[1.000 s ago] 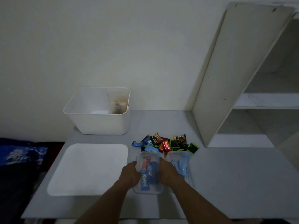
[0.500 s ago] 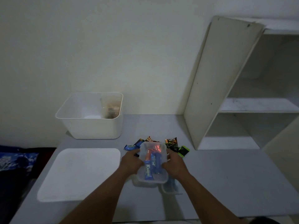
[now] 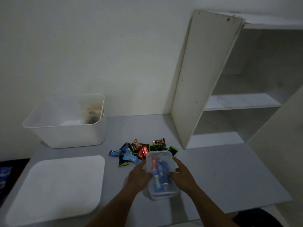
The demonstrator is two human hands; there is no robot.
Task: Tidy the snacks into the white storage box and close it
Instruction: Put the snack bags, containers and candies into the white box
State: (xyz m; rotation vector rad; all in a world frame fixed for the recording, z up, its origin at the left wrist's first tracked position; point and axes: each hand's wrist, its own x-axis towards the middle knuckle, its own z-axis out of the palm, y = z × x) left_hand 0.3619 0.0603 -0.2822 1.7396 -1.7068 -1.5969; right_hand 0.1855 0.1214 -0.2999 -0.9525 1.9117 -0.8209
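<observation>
A clear plastic container [image 3: 164,157] with blue and red snack bars inside is gripped on its sides by my left hand [image 3: 139,176] and my right hand [image 3: 182,175]. It sits right over a second clear container [image 3: 157,197]; whether the two touch I cannot tell. Just behind lies a pile of loose wrapped snacks [image 3: 137,150]. The open white storage box [image 3: 65,136] stands at the back left, with another clear container [image 3: 91,112] in its right corner. Its white lid [image 3: 55,185] lies flat at the front left.
A white shelf unit [image 3: 206,82] stands at the right on the grey table [image 3: 229,174], its side panel close to the snack pile. The wall is right behind the box. Dark and blue items [image 3: 4,174] lie beyond the table's left edge.
Both hands lifted the container with the bars off the table and shifted it right, over the second container that stood beside it. The view has also swung left.
</observation>
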